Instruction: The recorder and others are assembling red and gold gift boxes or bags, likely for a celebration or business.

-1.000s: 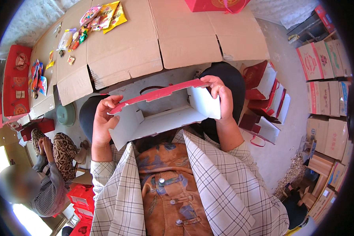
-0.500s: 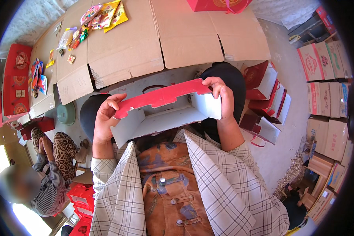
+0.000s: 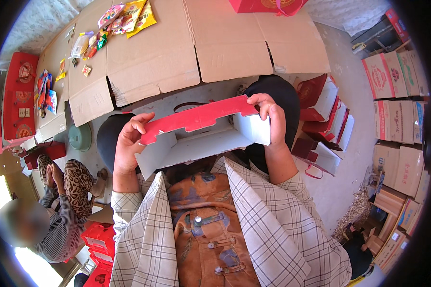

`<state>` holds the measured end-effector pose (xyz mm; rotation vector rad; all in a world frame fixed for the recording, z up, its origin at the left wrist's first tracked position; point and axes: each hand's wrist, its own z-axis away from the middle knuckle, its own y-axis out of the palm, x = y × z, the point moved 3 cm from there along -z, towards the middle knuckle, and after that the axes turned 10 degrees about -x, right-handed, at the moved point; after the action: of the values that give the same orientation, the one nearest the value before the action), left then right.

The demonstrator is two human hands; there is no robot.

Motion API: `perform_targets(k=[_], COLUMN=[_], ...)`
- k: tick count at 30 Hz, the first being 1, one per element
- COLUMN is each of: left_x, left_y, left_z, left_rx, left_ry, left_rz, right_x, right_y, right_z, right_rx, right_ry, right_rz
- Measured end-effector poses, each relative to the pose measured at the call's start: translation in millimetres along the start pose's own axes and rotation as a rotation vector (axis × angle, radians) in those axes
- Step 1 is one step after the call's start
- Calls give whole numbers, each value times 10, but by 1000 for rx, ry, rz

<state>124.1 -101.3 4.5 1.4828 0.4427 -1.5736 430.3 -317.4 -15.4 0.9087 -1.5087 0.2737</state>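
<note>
Between my two hands is a red cardboard gift box (image 3: 201,115), its pale inside facing me and its near side gaping. A notched edge runs along its red panel. My left hand (image 3: 129,141) grips the left end, the thumb and fingers bent over the red corner. At the right end my right hand (image 3: 272,119) is closed on the other corner, fingers curled over the top. A dark red cord handle (image 3: 192,104) shows just beyond the box. My knees are spread on either side of it.
A cardboard-covered table (image 3: 148,62) stands ahead, with snack packets (image 3: 129,19) at its far left. Open red boxes (image 3: 321,119) lie on the floor to the right; stacked cartons (image 3: 392,115) line the right side. A seated person (image 3: 57,220) is at the left, near a green basin (image 3: 80,137).
My hands and the box stay practically still. At the left, the other person's hands have shifted slightly and look more opened out.
</note>
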Motion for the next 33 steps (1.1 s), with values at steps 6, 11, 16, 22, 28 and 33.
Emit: perform_targets(k=[6, 11, 16, 22, 28, 33], left_x=[13, 20, 13, 3, -10, -16], left_y=[-6, -4, 2, 19, 45, 53], left_z=[-5, -10, -21, -27, -20, -15], left_rx=[-3, -4, 14, 2, -18, -18], left_ry=[-1, 6, 14, 24, 34, 34], left_rz=[-3, -26, -30, -80, -144, -163], right_x=[2, -4, -7, -11, -12, -9], right_y=[2, -6, -16, -23, -36, -34], right_z=[-1, -2, -2, -7, -9, -12], right_rx=[5, 8, 5, 7, 3, -1], right_ry=[-5, -3, -4, -13, -11, -18], right_rz=[-4, -7, -3, 2, 8, 12])
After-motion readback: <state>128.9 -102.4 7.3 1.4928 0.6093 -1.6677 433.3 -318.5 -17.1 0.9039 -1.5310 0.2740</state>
